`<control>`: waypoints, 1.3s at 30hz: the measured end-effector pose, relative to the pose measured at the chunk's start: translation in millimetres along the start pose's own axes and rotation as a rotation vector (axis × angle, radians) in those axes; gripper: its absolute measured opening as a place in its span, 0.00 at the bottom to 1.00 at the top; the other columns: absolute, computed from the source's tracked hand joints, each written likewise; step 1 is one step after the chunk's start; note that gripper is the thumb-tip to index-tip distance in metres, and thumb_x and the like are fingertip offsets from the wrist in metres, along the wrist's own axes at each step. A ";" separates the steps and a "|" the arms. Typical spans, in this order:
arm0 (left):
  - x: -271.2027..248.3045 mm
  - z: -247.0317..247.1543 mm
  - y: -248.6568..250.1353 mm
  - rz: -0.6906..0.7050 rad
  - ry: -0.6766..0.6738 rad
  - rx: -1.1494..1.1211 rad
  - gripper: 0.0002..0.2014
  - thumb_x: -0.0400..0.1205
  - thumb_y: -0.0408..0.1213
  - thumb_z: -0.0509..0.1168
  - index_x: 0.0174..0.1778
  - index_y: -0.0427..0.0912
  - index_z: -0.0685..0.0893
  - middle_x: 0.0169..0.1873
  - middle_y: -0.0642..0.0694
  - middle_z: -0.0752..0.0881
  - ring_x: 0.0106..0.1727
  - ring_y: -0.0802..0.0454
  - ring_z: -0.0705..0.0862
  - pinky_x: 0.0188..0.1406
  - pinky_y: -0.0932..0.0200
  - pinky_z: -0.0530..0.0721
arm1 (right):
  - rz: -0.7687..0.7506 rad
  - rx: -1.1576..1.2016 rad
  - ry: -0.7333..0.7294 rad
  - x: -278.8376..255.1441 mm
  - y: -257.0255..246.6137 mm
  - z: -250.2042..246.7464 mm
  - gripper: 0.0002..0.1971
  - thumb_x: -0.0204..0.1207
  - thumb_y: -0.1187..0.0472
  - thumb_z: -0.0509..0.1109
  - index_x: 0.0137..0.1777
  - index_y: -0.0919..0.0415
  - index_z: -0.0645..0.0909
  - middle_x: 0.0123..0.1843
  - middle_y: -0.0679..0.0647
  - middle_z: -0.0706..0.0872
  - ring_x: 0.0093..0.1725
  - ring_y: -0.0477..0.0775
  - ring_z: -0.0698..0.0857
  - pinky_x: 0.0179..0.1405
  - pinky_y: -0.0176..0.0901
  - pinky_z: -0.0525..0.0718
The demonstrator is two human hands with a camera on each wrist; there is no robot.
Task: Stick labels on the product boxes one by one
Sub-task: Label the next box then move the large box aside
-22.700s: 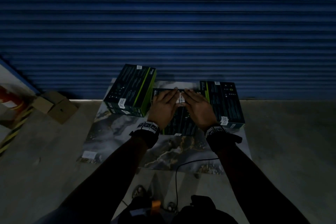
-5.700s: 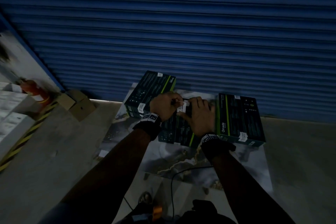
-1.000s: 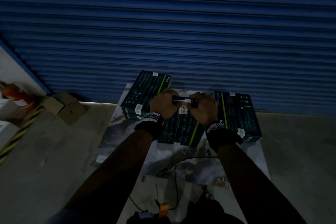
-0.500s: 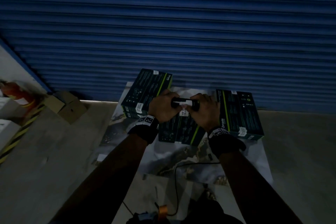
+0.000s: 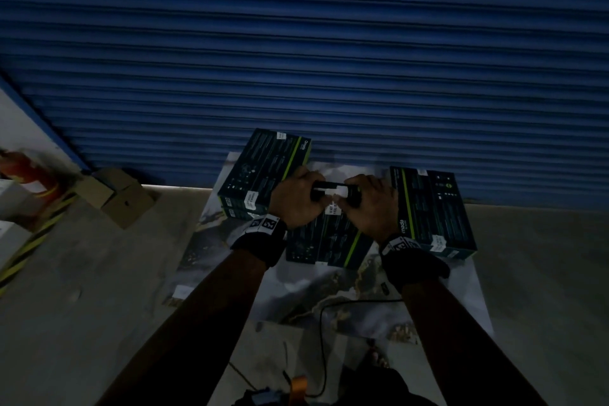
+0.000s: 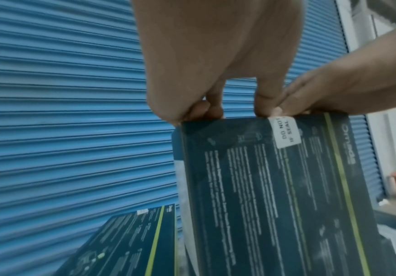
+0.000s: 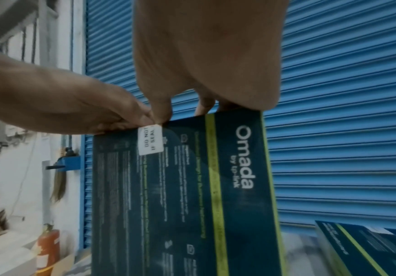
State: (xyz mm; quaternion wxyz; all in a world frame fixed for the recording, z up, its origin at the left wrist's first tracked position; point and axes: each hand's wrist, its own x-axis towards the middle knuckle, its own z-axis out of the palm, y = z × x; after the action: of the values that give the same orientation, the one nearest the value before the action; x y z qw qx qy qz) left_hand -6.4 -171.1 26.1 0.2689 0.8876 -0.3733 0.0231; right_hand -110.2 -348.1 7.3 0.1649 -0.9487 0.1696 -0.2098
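**Middle box gripped at its far end, seal label on the edge**

Left box (image 5: 263, 171) lies far-left on the marbled mat (image 5: 329, 293). Your left hand (image 5: 298, 199) curls over the middle box (image 5: 329, 241), gripping its far edge. The white label (image 7: 150, 140) wraps that edge between your thumbs. Your right hand (image 5: 369, 204) grips the same edge. Right box (image 5: 431, 208) lies flat beside it.
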 end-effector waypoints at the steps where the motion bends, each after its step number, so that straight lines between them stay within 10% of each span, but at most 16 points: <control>1: -0.9 -0.9 -1.0 0.003 -0.018 -0.004 0.20 0.81 0.55 0.71 0.65 0.50 0.85 0.60 0.48 0.81 0.54 0.45 0.87 0.49 0.53 0.85 | -0.006 0.012 -0.012 -2.0 1.2 -0.8 0.26 0.72 0.26 0.63 0.59 0.42 0.81 0.56 0.45 0.86 0.62 0.59 0.81 0.60 0.55 0.73; 11: 0.6 3.5 9.2 -0.072 0.055 0.072 0.18 0.86 0.60 0.63 0.60 0.50 0.83 0.61 0.48 0.80 0.50 0.40 0.87 0.43 0.48 0.86 | 0.055 -0.078 0.057 -2.9 -13.7 3.0 0.12 0.83 0.39 0.63 0.55 0.44 0.79 0.53 0.49 0.86 0.58 0.61 0.82 0.58 0.55 0.72; 20: -14.3 5.6 0.3 0.024 0.019 0.055 0.23 0.84 0.61 0.66 0.68 0.49 0.83 0.62 0.49 0.78 0.51 0.45 0.87 0.44 0.57 0.80 | -0.007 -0.030 0.009 -17.5 -5.9 -5.4 0.20 0.77 0.32 0.67 0.60 0.42 0.79 0.56 0.46 0.86 0.63 0.58 0.80 0.59 0.54 0.71; 30: -7.4 4.8 16.9 -0.054 0.105 0.087 0.13 0.91 0.48 0.59 0.57 0.44 0.84 0.58 0.42 0.82 0.45 0.35 0.86 0.36 0.51 0.79 | 0.025 -0.059 0.021 -15.6 -19.4 -10.1 0.16 0.85 0.40 0.58 0.56 0.48 0.82 0.54 0.52 0.87 0.58 0.64 0.82 0.57 0.56 0.71; 39: -36.2 7.4 -5.7 0.169 0.138 -0.098 0.18 0.86 0.34 0.63 0.71 0.38 0.84 0.67 0.40 0.83 0.63 0.40 0.84 0.65 0.52 0.82 | -0.180 -0.209 -0.169 -28.1 0.6 -18.1 0.38 0.72 0.29 0.70 0.78 0.47 0.71 0.71 0.51 0.79 0.68 0.64 0.76 0.60 0.56 0.70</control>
State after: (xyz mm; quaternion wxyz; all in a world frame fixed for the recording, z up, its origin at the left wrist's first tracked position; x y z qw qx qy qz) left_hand -29.9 -148.0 8.4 0.3339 0.8351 -0.4280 0.0884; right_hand -142.6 -342.0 13.0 0.0593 -0.9863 0.0903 -0.1246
